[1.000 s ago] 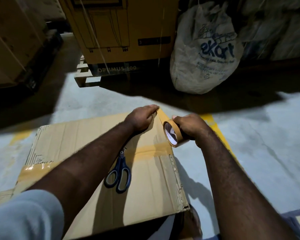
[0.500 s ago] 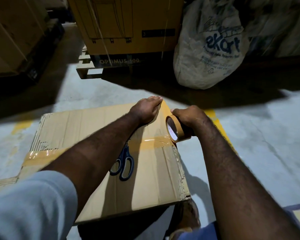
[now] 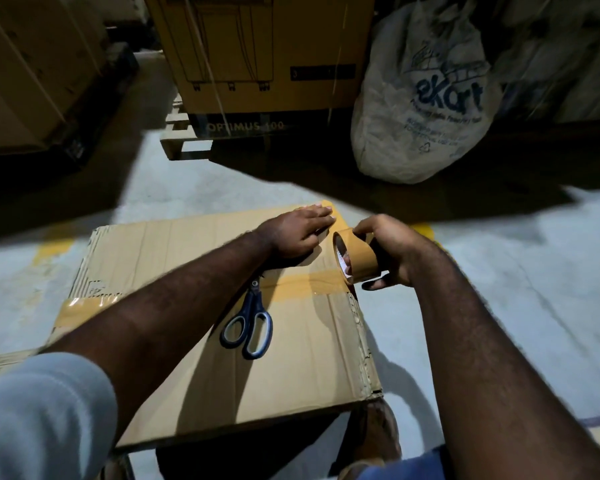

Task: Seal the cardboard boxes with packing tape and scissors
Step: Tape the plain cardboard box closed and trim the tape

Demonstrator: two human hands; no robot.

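The light, stiff tape roll (image 3: 355, 255), just off the cardboard box (image 3: 302, 344) far corner, sits clamped in the right hand (image 3: 390, 251), best held by its core, while the left hand (image 3: 300, 233) presses flat, fingers spread, on clingy tape

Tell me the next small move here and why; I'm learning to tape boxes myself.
Probably pick up the scissors with the left hand and cut the tape. That hand lies flat on the box near its far right corner, the right hand holds the tape roll just past the right edge, and the scissors lie free on top.
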